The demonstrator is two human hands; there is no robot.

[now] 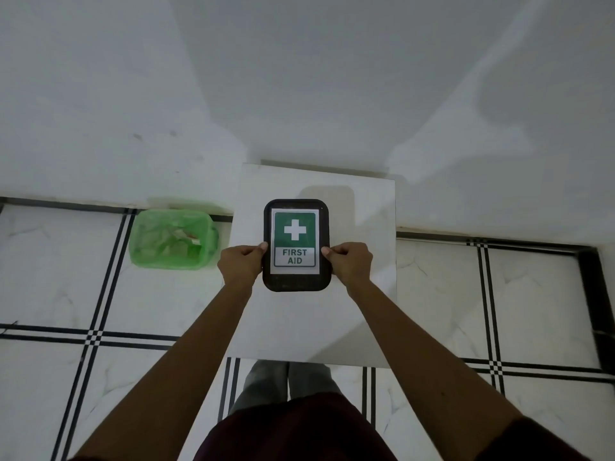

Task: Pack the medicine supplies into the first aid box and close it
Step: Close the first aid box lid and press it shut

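The first aid box [296, 207] is a black rounded-rectangle container with its lid on, bearing a green and white label with a cross and the words FIRST AID. It rests on a small white table [362, 304]. My left hand [241, 262] grips the box's left edge, thumb on the lid. My right hand [349, 262] grips the right edge the same way. No loose medicine supplies show anywhere; the box's contents are hidden by the lid.
A bin lined with a green plastic bag [173, 239], holding crumpled paper, stands on the floor left of the table against the white wall. The floor is white tile with black stripes. My legs show below the table's near edge.
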